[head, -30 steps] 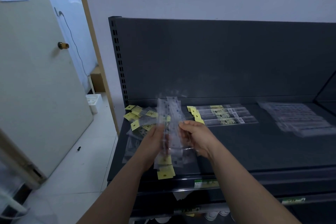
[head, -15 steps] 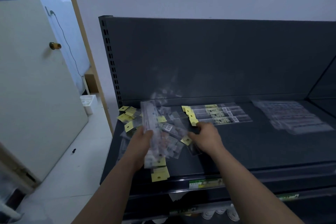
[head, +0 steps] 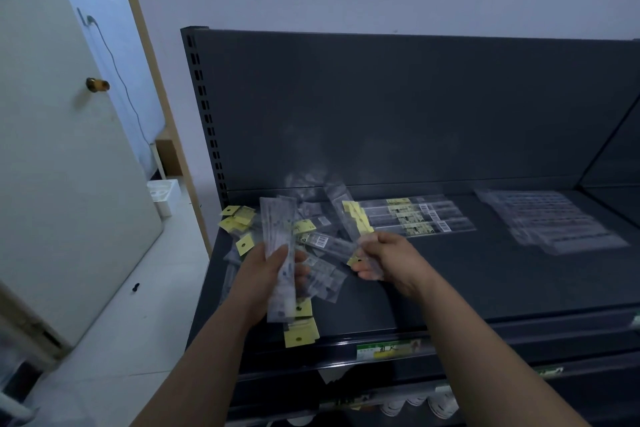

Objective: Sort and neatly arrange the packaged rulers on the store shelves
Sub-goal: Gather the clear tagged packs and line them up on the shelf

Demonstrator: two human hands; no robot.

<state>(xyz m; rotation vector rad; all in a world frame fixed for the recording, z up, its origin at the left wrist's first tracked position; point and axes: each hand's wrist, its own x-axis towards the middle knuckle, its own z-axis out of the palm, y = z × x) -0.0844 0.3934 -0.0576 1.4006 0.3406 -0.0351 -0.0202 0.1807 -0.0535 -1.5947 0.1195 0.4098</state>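
Dark metal shelf below a cracked pale wall; head view only. Left grip: curled round a bundle of packaged rulers above the shelf's left end, long axis running from front edge toward back edge. Right grip: pinching a single packaged ruler by its lower end, slanted toward the back left corner. Beneath and between both, a loose heap. Just behind and right of the right grip, a tidy row parallel to the back edge, nearer that grip. Likely needs turning crosswise to match.
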